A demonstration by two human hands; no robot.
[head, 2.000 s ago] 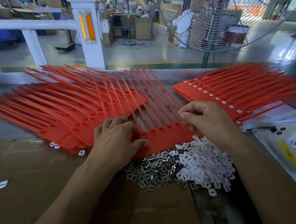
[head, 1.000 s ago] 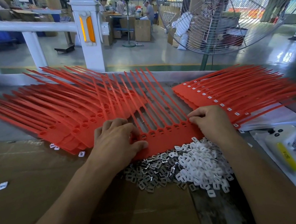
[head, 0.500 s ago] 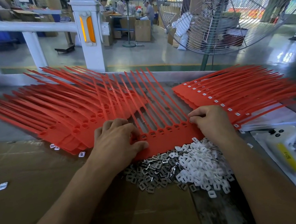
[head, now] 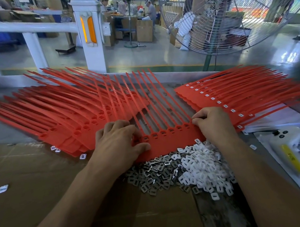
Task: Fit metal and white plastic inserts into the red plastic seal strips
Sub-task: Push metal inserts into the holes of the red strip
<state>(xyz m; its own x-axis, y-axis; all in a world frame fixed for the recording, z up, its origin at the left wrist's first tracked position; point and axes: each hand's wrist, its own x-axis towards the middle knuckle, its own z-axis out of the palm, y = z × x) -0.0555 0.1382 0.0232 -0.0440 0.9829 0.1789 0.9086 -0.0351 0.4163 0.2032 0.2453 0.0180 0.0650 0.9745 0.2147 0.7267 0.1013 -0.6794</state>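
While the strip (head: 170, 141) is pinned by the left hand (head: 119, 146), each insert pinched by the right hand (head: 213, 122) should be seated squarely.

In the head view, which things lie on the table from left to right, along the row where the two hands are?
Left pile of red strips → left hand → red strip sheet being worked on → right hand → right stack of red strips with white inserts.
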